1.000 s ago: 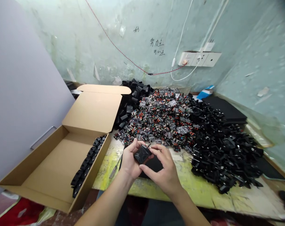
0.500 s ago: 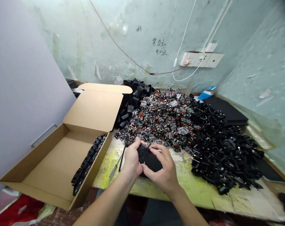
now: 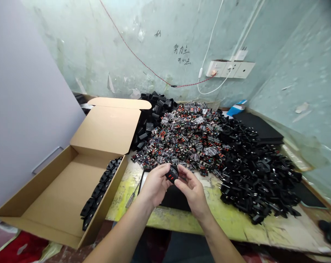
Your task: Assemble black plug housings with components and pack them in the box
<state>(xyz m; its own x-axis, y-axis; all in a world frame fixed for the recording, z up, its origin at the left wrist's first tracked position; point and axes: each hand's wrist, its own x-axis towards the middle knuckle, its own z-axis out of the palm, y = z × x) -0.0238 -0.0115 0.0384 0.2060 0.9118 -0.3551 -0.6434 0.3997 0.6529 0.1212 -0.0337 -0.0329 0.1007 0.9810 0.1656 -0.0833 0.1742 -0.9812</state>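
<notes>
Between my hands is a small black plastic housing (image 3: pixel 172 174) with orange-red slots on the side turned toward me. My left hand (image 3: pixel 157 185) grips its left end with thumb and fingers. At its right end, the thumb and fingertips of my right hand (image 3: pixel 192 189) close on the edge. Beneath both hands lies a flat black pad (image 3: pixel 176 200) on the table, partly covered by them. A screwdriver (image 3: pixel 130 200) rests left of my left hand. Just beyond my fingers spreads a heap of small circuit boards (image 3: pixel 189 135) with orange-red parts.
An open cardboard box (image 3: pixel 53 193) stands at left, with rows of black assembled pieces (image 3: pixel 99 191) along its right wall. Black plastic parts (image 3: pixel 258 175) are heaped at right, and black shells (image 3: pixel 154 113) behind. Wires run to a wall socket (image 3: pixel 231 69).
The black housing has been turned, so its orange-red slots now show. Both hands have shifted their grip on it, uncovering more of the pad. The view has swung slightly right.
</notes>
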